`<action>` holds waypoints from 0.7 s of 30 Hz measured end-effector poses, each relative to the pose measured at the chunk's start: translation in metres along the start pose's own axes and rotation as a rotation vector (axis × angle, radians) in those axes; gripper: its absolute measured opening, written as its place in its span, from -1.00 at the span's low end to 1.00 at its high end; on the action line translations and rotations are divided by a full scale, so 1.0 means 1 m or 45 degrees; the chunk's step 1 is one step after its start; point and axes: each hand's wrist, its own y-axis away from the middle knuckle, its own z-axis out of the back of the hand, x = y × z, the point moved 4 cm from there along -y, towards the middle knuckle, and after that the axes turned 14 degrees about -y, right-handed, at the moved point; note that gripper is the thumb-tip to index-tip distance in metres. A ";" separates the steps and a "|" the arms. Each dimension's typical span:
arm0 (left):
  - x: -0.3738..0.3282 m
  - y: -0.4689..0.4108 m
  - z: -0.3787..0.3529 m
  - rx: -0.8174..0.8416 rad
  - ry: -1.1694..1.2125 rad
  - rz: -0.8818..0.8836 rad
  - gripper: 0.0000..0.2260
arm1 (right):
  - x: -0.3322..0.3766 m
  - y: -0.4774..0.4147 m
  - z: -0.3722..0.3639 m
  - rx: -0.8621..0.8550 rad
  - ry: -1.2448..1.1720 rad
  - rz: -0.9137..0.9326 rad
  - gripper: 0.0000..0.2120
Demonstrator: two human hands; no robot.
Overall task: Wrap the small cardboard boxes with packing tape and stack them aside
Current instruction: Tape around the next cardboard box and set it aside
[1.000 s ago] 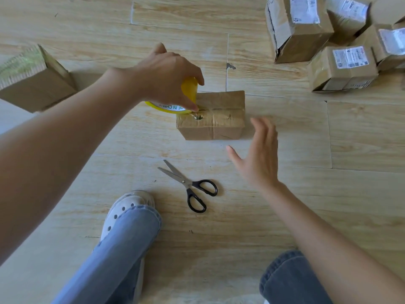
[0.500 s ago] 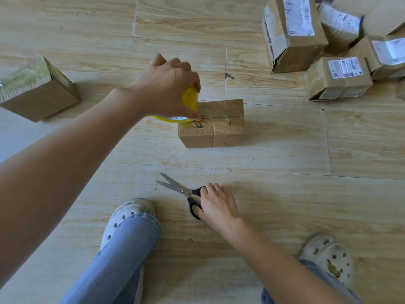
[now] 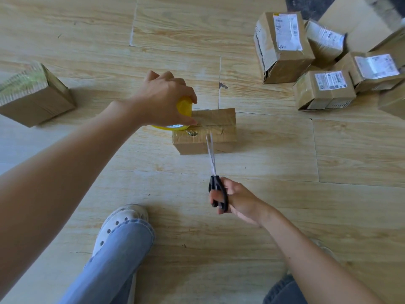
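Wood floor [image 3: 263, 216]: labelled boxes [image 3: 324, 88] heaped far right, one taped box [image 3: 37, 106] far left. Small cardboard box [image 3: 219, 130] lies centre. Left hand [image 3: 163, 102], fingers curled round yellow tape roll [image 3: 183, 106], holds it at the box's left end. Right hand [image 3: 238, 200] grips scissors [image 3: 215, 187] by the black handles; blades nearly together, tips over the box top.

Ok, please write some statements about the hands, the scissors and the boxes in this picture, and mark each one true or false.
1. The left hand grips the yellow tape roll at the small box. True.
2. Nobody holds the scissors. False: the right hand holds them, blades pointing toward that box.
3. The boxes at the upper right carry white labels. True.
4. The box at the far left sits on top of another box. False: it stands alone on the floor.
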 end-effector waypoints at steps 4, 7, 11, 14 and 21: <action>-0.001 -0.002 0.000 0.004 -0.008 0.011 -0.53 | 0.015 0.009 -0.011 0.178 -0.148 0.049 -0.37; -0.002 -0.002 0.000 0.000 -0.007 0.003 -0.53 | 0.024 0.006 -0.016 0.122 -0.143 0.087 -0.47; -0.004 -0.001 -0.001 -0.003 -0.011 -0.020 -0.54 | 0.042 -0.003 -0.022 0.035 -0.176 0.201 -0.56; -0.004 -0.001 -0.002 -0.016 -0.026 -0.029 -0.57 | 0.051 -0.008 -0.023 -0.042 -0.155 0.291 -0.56; -0.004 -0.001 -0.002 0.012 -0.005 -0.016 -0.60 | 0.045 -0.010 -0.016 -0.158 -0.095 0.383 -0.59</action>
